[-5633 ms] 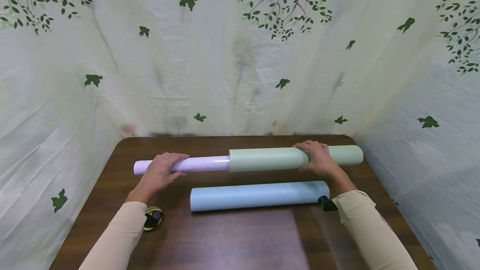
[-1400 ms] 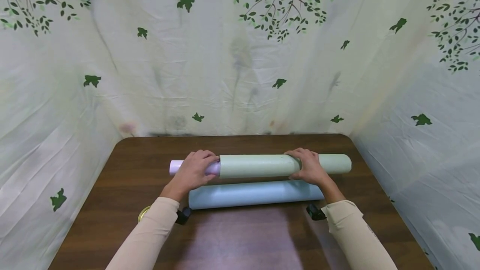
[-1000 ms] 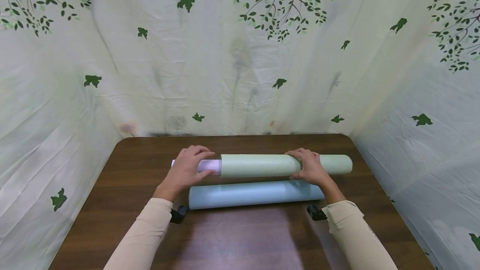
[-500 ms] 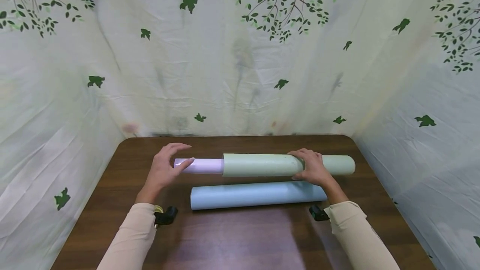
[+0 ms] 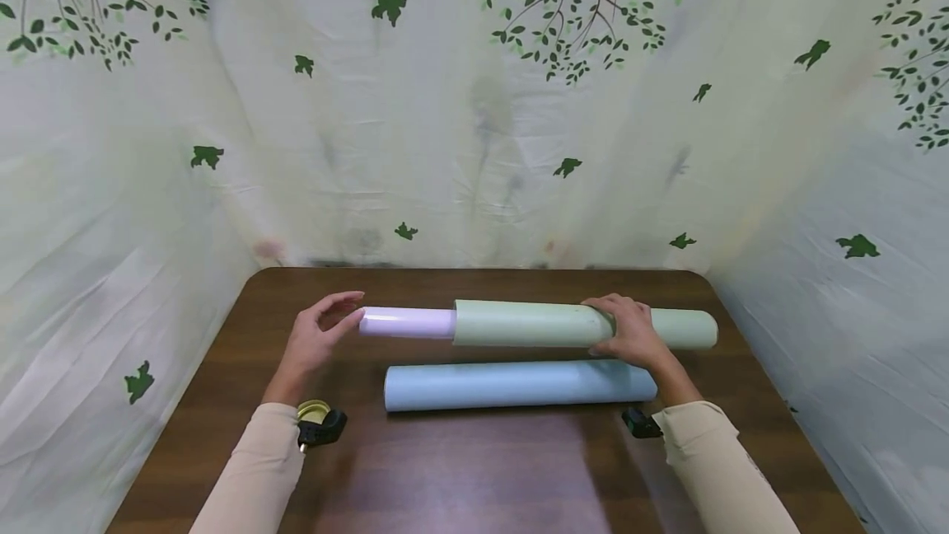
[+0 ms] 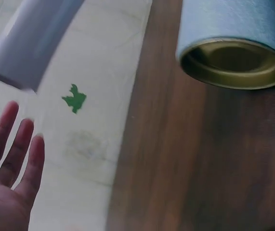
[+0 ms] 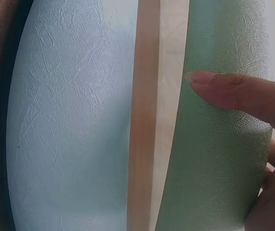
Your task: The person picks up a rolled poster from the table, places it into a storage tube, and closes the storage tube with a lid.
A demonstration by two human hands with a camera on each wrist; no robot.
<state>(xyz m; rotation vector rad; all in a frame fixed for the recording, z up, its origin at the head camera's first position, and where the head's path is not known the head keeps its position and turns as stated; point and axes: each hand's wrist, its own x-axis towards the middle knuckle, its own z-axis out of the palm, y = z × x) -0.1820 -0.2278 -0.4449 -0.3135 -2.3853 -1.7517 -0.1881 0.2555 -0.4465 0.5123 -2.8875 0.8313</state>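
A: Your right hand (image 5: 630,332) is gripping the green tube (image 5: 530,324).
B: Your left hand (image 5: 315,342) is hovering, fingers apart, by the lilac tube (image 5: 408,322) protruding from the green tube's left end.
A: The blue tube (image 5: 519,386) is lying in front of the green tube.

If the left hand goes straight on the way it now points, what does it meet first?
Most likely the free end of the lilac tube, just ahead of the left hand; the gap is hard to judge.
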